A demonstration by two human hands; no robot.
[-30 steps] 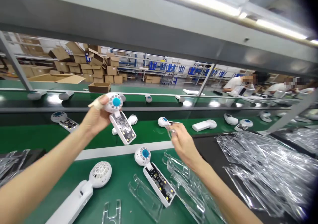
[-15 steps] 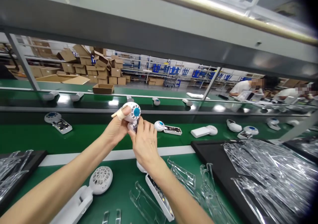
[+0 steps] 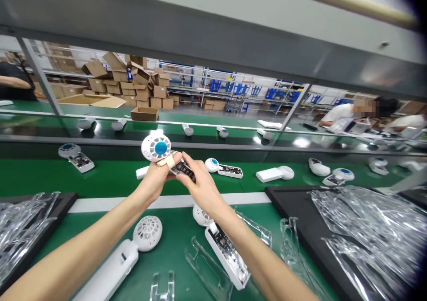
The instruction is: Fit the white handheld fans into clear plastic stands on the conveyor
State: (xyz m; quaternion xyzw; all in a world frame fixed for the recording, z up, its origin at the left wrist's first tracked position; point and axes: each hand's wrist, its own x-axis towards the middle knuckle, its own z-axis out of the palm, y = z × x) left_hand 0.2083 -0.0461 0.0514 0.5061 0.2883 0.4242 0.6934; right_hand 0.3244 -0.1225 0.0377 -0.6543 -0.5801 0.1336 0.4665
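Both hands hold one white handheld fan [image 3: 156, 147] with a blue hub, raised over the green belt. My left hand [image 3: 159, 172] is closed around its neck, a pale wrap on the thumb. My right hand [image 3: 202, 181] grips the handle, whose dark circuit board shows between the hands. Below on the bench, a white fan [image 3: 148, 233] lies grille up by my left forearm. Another fan with its circuit board bare [image 3: 228, 254] lies partly under my right forearm. Clear plastic frames [image 3: 162, 287] lie near them.
Black trays of clear plastic parts [image 3: 370, 229] stand at right and left. More fans, such as one with a bare board [image 3: 230, 171], lie along the green belt [image 3: 113, 181]. A grey overhead beam [image 3: 200, 47] crosses above. Co-workers sit beyond at the far right and left.
The held fan has moved left and turned, its head now up and left, with the circuit board showing. The whole view has shifted slightly.
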